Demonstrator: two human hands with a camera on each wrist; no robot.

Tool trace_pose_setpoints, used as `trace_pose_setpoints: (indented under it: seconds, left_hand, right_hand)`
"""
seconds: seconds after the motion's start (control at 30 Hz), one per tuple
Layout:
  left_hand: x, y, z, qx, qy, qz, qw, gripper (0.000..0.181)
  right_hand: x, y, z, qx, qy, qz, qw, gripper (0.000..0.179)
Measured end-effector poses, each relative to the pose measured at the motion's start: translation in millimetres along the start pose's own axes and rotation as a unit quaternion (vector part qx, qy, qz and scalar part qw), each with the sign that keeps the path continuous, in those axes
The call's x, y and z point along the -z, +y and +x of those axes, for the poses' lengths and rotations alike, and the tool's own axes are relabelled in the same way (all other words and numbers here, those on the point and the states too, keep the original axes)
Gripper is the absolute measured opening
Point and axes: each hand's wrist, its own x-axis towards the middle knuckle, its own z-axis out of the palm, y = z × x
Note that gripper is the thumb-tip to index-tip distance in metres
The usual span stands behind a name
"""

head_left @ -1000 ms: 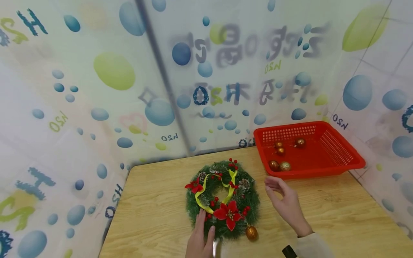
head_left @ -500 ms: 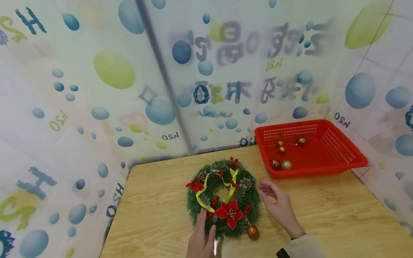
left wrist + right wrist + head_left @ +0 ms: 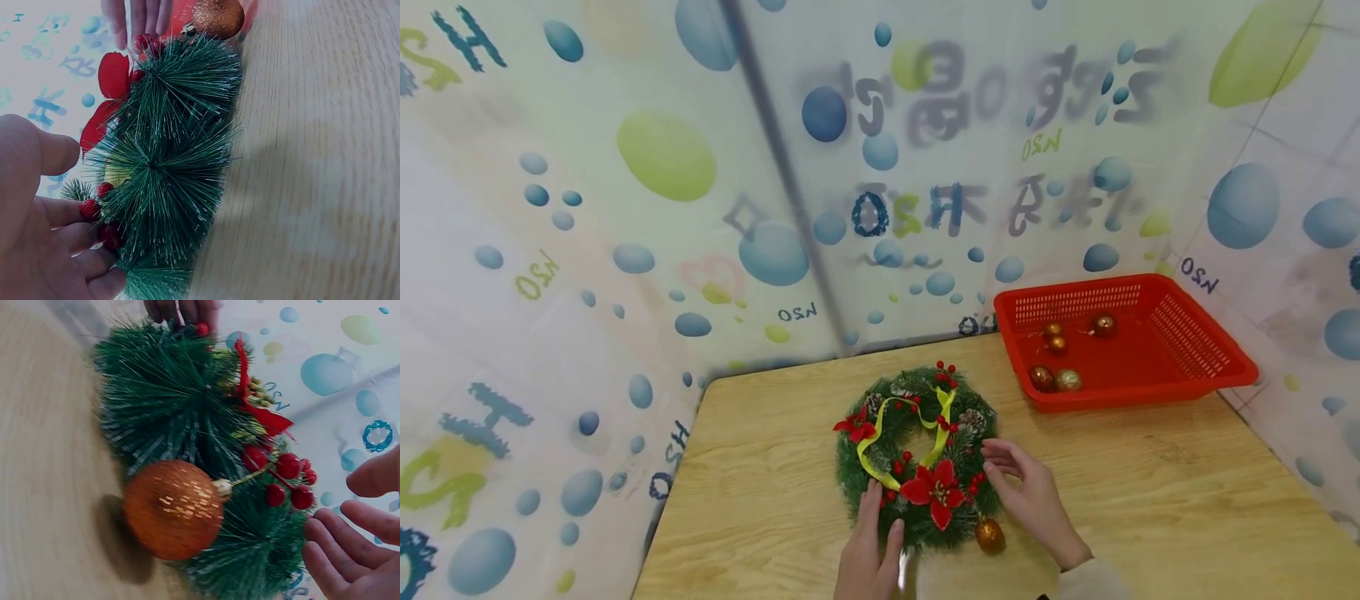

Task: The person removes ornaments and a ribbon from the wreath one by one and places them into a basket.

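A green Christmas wreath lies flat on the wooden table, with red poinsettias, red berries, pine cones and a yellow-green ribbon. From its lower right edge an orange glitter ball hangs by a gold cord, seen large in the right wrist view. My left hand rests its fingers on the lower left of the wreath, near some berries. At the right rim is my right hand, fingers loosely bent and thumb apart, gripping nothing. Whether its fingertips touch the needles I cannot tell.
A red plastic basket stands at the back right of the table, holding several gold and copper balls. Behind the table hangs a patterned curtain with blue and green spots.
My right hand has moved left and slightly down, from beside the basket to the wreath's right rim. My left hand has stayed on the wreath. The head view has shifted slightly.
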Motion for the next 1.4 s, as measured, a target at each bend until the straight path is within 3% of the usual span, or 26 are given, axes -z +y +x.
trace_pose_setpoints:
  seconds: [0.1, 0.23, 0.43, 0.6, 0.87, 1.07, 1.4]
  left_hand:
    - [-0.4, -0.5, 0.0, -0.003, 0.002, -0.002, 1.0, 0.065]
    - [-0.9, -1.2, 0.0, -0.007, 0.008, -0.003, 0.9999, 0.064]
    - [-1.0, -2.1, -0.1, -0.011, 0.013, -0.001, 0.9999, 0.063]
    - [-1.9, -3.7, -1.7, -0.024, 0.026, 0.006, 0.9994, 0.061]
    - [-1.8, 2.5, -8.0, -0.019, 0.015, 0.01, 0.9996, 0.064]
    - [-9.1, 7.2, -14.8, -0.034, 0.012, 0.014, 0.9992, 0.064]
    - [-12.4, 22.7, -23.3, -0.04, -0.046, 0.007, 0.9981, 0.07]
  right_hand:
    - [-2.9, 1.8, -2.6, 0.008, -0.003, -0.013, 0.9999, 0.028]
    - [-5.9, 2.1, -6.1, 0.035, -0.014, -0.076, 0.9964, 0.031]
    - [-11.4, 1.0, -14.3, 0.095, -0.043, -0.189, 0.9764, 0.043]
    - [-16.4, -0.6, -20.0, 0.108, -0.073, -0.245, 0.9608, 0.052]
    - [-14.8, -0.4, -13.0, 0.111, -0.089, -0.241, 0.9602, 0.054]
    - [-9.0, 2.3, -0.7, 0.107, -0.102, -0.229, 0.9621, 0.053]
    - [-0.9, 7.7, 17.0, 0.072, -0.131, -0.223, 0.9635, 0.05]
